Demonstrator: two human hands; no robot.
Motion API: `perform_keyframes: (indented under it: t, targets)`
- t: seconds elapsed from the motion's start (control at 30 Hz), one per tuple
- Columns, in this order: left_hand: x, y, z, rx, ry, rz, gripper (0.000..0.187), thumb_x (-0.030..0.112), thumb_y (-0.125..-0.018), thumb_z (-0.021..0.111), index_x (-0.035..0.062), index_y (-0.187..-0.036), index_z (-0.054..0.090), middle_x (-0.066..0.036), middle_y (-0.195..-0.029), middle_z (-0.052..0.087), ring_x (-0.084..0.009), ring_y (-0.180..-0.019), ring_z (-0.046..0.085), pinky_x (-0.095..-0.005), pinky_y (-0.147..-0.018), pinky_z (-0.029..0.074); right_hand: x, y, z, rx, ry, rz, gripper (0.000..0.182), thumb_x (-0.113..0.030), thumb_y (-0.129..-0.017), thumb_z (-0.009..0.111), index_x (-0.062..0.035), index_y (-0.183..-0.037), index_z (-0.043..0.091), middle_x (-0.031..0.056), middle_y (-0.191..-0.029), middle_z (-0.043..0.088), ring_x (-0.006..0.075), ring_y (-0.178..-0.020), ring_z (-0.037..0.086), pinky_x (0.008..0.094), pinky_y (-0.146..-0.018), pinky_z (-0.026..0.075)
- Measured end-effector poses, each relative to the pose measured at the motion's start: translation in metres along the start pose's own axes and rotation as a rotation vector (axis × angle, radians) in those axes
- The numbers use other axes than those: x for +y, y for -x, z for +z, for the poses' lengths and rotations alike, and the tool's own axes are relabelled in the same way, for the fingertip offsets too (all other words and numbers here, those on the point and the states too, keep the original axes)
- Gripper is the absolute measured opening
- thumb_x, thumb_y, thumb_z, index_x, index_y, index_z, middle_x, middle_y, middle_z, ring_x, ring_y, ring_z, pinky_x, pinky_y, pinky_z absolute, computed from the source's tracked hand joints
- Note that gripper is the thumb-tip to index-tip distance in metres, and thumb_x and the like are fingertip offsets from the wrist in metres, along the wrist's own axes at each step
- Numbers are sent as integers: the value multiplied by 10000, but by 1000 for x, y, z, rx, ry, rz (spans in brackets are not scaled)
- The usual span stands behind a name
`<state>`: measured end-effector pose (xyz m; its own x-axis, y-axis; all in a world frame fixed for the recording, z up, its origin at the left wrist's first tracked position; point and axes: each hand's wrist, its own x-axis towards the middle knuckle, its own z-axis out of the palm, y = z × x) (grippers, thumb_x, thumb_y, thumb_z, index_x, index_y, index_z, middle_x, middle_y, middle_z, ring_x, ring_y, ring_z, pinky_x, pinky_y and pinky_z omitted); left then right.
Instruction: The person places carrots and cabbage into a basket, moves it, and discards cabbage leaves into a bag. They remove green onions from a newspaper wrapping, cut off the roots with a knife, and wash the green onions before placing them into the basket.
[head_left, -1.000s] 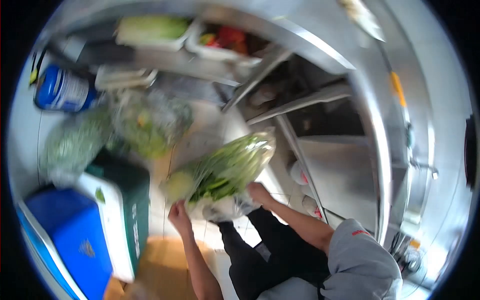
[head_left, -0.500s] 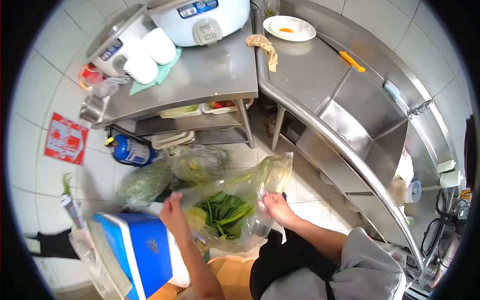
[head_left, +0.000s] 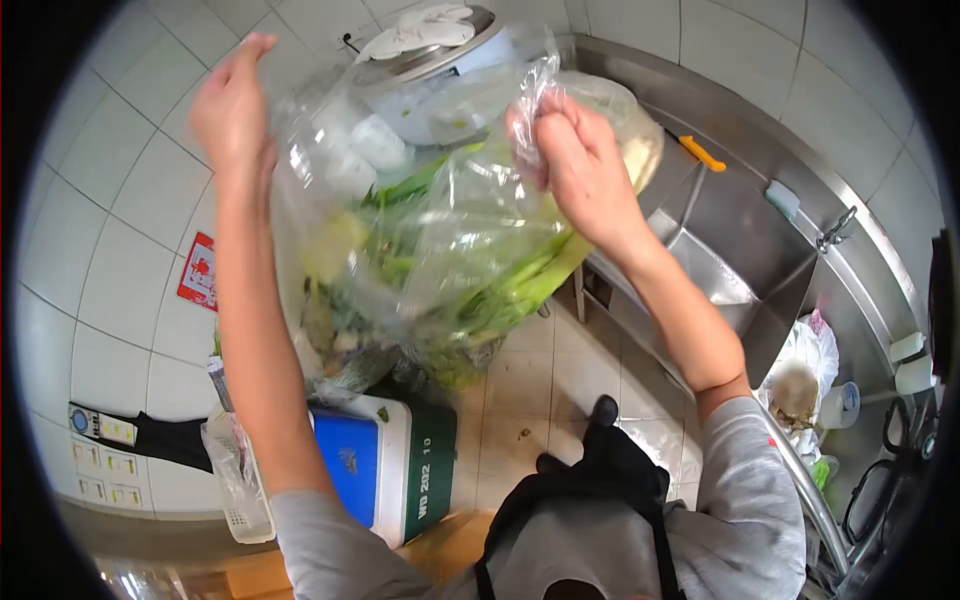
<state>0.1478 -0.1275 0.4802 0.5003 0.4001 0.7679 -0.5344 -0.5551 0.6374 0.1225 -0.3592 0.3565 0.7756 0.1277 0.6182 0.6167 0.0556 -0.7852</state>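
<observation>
Raised since half a second ago, the clear plastic bag (head_left: 440, 300) is now hanging in mid-air, with both hands standing higher. White wall tiles (head_left: 120, 235) are lining the left side, a red-and-white sign (head_left: 199, 272) showing among them. A stainless-steel sink (head_left: 725, 275) is occupying the right, a yellow handle (head_left: 702, 153) lying near its far left corner. Floor tiles (head_left: 520, 395) are showing below; a green-and-white box (head_left: 432, 465), marked WD 202 10, is standing near left. Leafy green vegetables (head_left: 535, 272) are showing through the film, below the right hand (head_left: 580, 160), whose fingers are gripping bunched film. The left hand (head_left: 234, 115) is blurring just beside the bag's far left edge; whether its fingers are pinching film, I cannot tell.
</observation>
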Motion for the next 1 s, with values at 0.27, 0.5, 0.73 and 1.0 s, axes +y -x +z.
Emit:
perform_keyframes:
  t: [0.27,0.5,0.73,1.0]
  targets:
    - [-34,-8,180,-94,8,89,260,238,-733,597,-15,-765,647,-66,-602,590,-95,-530,466,-254,-546,392,110,-57,-86,94,-3,302,258,-183,-802,384,24,-872,523,159,-792,533,196,-716,499,312,-648,413]
    - [-95,72,266,-768,-109,274,308,339,-742,590,46,-809,657,-156,-768,628,-238,-708,605,-325,-668,454,258,17,-183,145,248,611,259,-169,-808,395,37,-906,517,114,-857,530,194,-767,495,309,-685,410]
    - [-117,42,328,-660,-234,102,344,335,-724,627,10,-838,642,-120,-658,617,-145,-560,541,-280,-570,431,256,23,-177,-117,527,670,236,-131,-775,407,56,-848,530,217,-805,556,321,-786,530,369,-731,409]
    - [-103,43,400,-578,134,169,280,272,-734,622,8,-822,646,-131,-699,627,-147,-626,563,-265,-611,436,268,-1,-150,-55,575,621,266,-155,-818,398,68,-908,511,291,-905,532,406,-889,509,422,-797,392]
